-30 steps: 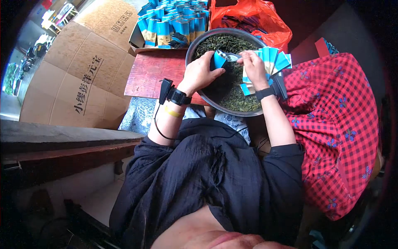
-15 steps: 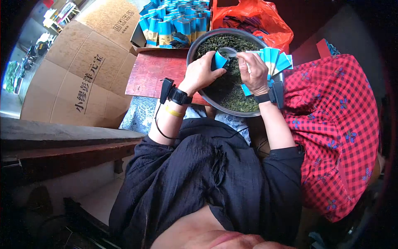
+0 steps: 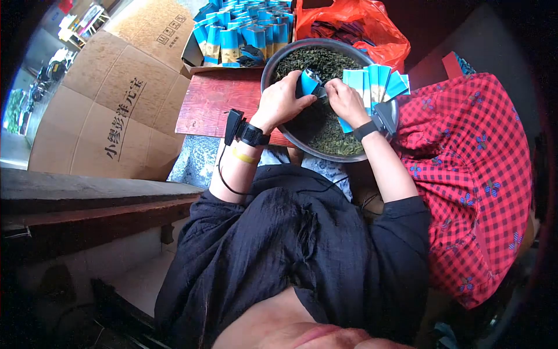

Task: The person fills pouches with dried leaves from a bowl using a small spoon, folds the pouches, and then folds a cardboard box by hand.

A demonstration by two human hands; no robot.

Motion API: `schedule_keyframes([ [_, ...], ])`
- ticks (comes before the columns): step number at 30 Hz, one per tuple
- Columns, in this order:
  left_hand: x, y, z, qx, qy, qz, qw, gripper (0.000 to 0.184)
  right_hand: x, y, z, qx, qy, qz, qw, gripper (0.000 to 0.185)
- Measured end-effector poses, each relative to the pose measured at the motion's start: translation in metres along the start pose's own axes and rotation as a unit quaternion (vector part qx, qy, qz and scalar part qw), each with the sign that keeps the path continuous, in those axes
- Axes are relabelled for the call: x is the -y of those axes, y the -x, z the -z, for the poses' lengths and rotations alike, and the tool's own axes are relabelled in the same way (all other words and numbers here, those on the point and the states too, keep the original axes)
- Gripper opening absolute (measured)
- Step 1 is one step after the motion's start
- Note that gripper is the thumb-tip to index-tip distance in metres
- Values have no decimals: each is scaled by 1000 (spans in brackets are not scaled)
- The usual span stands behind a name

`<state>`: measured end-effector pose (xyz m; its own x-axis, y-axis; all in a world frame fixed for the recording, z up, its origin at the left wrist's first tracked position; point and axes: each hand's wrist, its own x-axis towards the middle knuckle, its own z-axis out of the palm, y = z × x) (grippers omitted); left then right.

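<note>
My left hand [image 3: 280, 103] is wrapped round a small blue packet [image 3: 308, 83], its mouth facing up with a dark or shiny lining showing. Fingers of my right hand [image 3: 347, 104] are pinched on a small spoon [image 3: 321, 91], mostly hidden, close beside the packet's edge. Both hands are over a wide metal basin [image 3: 268, 77] of dried, dark green leaves [image 3: 331, 137] that look like tea. Several flat blue-and-cream packets [image 3: 375, 81] lie fanned out at the basin's right side, just past my right hand.
Behind the basin, a box holds many upright blue packets [image 3: 231, 42], next to a red plastic bag [image 3: 381, 35] with dark packets inside. A red wooden board [image 3: 210, 102] lies left of the basin. A large carton [image 3: 125, 99] stands further left; red checked cloth [image 3: 471, 174] is at right.
My right hand has turned and moved slightly left and down, bringing the spoon from above the packet's mouth to its lower right edge. My left hand keeps its hold on the packet.
</note>
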<state>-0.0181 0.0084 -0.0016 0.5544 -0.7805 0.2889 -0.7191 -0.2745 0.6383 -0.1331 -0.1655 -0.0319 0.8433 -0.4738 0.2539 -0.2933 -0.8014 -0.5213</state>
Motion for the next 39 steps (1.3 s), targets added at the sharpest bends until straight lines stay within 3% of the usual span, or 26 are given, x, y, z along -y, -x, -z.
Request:
schedule_keyframes([
  [1,0,0,-1,-8,-1,-3,1000,69,-4,-2,-1,-1,0,-1,1000,22],
  [5,-2,1,3,-6,6,-1,1000,68,-23,-13,-8,22,-294,-93,951,29],
  [11,-4,1,5,10,6,12,1000,66,-2,-10,16,-16,-344,-139,928,28],
  [13,-5,1,5,8,3,12,1000,66,4,-9,19,-95,-376,-68,919,28],
  [19,-3,1,3,3,7,13,1000,65,21,5,31,-172,-304,37,936,27],
  [21,-4,1,5,7,6,17,1000,65,30,12,37,-166,-172,89,967,25],
  [23,-5,1,5,14,4,17,1000,66,29,12,36,-179,-142,115,967,21],
  [26,-4,0,5,12,3,11,1000,66,42,13,41,-207,-43,233,949,12],
  [30,-2,0,2,3,-1,10,1000,68,41,13,42,-214,-22,241,946,10],
  [35,-3,0,3,14,-5,14,1000,67,49,14,45,-211,44,325,921,10],
  [39,-2,0,2,-10,-3,-3,1000,65,38,12,42,-248,23,232,940,10],
])
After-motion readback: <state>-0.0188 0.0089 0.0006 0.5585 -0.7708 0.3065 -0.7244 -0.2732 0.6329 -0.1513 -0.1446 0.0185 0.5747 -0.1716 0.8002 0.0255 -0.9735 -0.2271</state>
